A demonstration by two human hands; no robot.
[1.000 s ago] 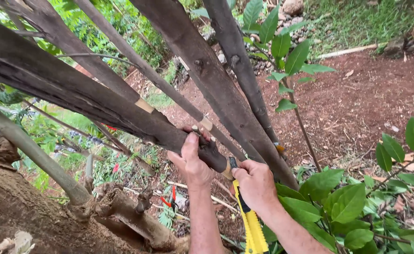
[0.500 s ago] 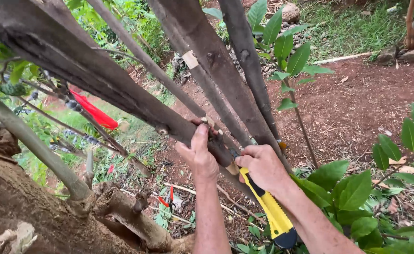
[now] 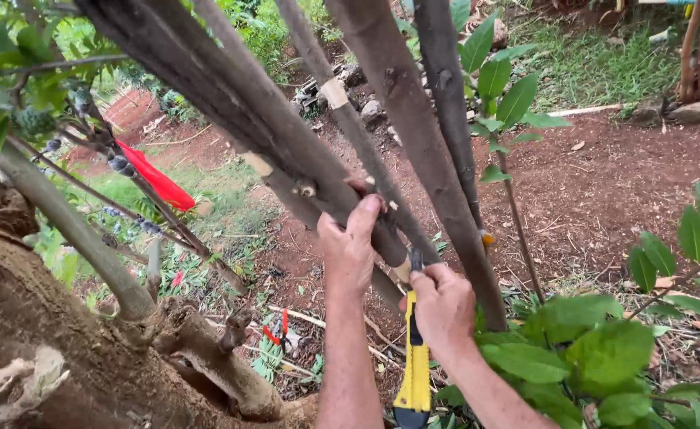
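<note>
My left hand (image 3: 351,250) is wrapped around a thick dark branch (image 3: 286,151) that slants up to the left from the trunk. My right hand (image 3: 444,306) grips a yellow and black handled knife (image 3: 415,365), its blade end pressed against the same branch just below my left hand, where pale cut wood shows. Other dark stems (image 3: 413,143) rise beside it, one wrapped with pale tape (image 3: 334,93).
The rough trunk (image 3: 40,318) fills the lower left. Red-handled pruners (image 3: 274,332) lie on the ground below. A red strip (image 3: 155,184) hangs on a thin branch at left. Leafy green shoots (image 3: 596,357) crowd the lower right; bare reddish soil (image 3: 604,191) lies beyond.
The view has shifted and drawn closer. My left hand has slid a little up the branch. The knife handle now points straight down instead of slanting right.
</note>
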